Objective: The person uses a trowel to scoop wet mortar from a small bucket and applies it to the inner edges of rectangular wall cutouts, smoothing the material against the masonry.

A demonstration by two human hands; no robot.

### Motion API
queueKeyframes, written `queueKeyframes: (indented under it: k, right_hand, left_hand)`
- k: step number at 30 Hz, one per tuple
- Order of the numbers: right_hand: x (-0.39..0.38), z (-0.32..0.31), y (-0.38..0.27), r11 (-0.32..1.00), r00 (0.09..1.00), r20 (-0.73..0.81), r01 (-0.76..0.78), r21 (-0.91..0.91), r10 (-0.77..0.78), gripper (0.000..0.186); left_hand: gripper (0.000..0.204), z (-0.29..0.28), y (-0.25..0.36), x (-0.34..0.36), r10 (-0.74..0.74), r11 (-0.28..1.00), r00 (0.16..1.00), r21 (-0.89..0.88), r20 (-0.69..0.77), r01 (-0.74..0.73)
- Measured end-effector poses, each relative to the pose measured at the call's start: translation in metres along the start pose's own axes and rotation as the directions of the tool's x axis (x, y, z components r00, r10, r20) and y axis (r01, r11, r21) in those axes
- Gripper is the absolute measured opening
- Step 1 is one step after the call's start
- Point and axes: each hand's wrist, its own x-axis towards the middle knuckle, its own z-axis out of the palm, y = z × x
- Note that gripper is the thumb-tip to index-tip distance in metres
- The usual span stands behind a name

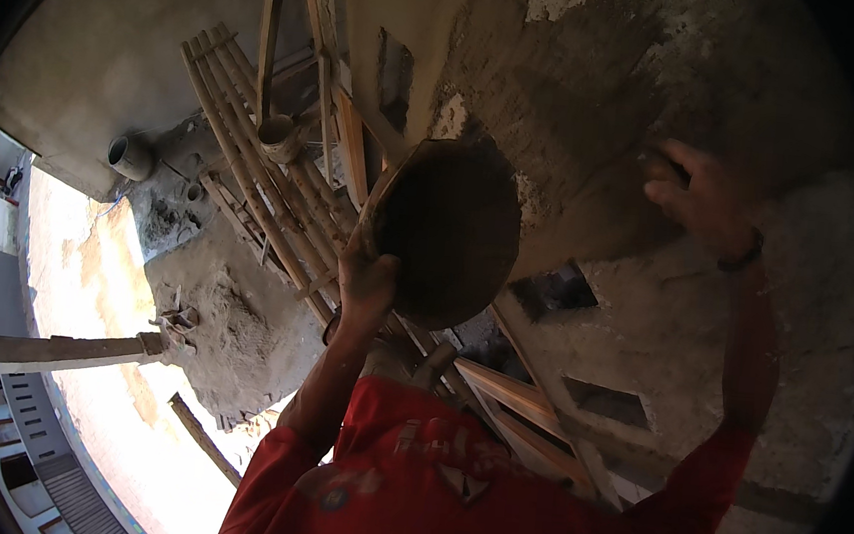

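Observation:
My left hand (368, 280) grips the near-left rim of a round, dark basin (380, 201), thumb over the edge, and holds it up in front of my chest. Shadow darkens the inside of the basin, so its contents cannot be made out. To the right, my right hand (705, 197) is raised close to the wall (570, 108), where damp, smeared plaster covers a rough surface. Its fingers are curled around something dark that is too blurred and shaded to name. A dark band circles the right wrist.
Below on the left runs a platform of wooden poles (254, 168) with a bucket (279, 137) on it. Another bucket (131, 157) and a sand heap (242, 318) lie on the ground. Wooden planks (512, 394) lean near wall openings (558, 289).

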Motion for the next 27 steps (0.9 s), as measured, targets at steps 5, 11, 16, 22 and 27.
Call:
queueKeyframes:
  k: [5, 11, 16, 22, 27]
  right_hand:
    - [-0.016, 0.112, 0.011, 0.872, 0.953, -0.145, 0.173, -0.458, -0.265, 0.035]
    - [-0.023, 0.103, 0.004, 0.932, 0.973, -0.029, 0.210, -0.294, -0.228, 0.036]
    - [-0.024, 0.141, 0.031, 0.912, 0.956, 0.070, 0.294, -0.287, -0.286, 0.029]
    - [0.008, 0.170, -0.004, 0.689, 0.897, 0.032, 0.360, -0.630, -0.440, 0.017]
    - [0.018, 0.176, -0.001, 0.845, 0.950, 0.263, 0.277, -0.458, -0.169, 0.021]
  left_hand:
    - [0.056, 0.023, 0.019, 0.007, -0.013, 0.965, 1.000, 0.260, 0.018, 0.008]
    - [0.053, 0.016, 0.015, 0.011, 0.066, 0.963, 0.998, 0.261, 0.010, -0.067]
    - [0.050, 0.028, 0.026, 0.011, 0.118, 0.941, 0.992, 0.315, 0.034, -0.123]
    - [0.054, 0.041, 0.037, 0.009, 0.107, 0.924, 0.986, 0.353, 0.125, -0.145]
    - [0.057, 0.044, 0.058, 0.007, 0.044, 0.954, 0.984, 0.287, 0.173, -0.093]
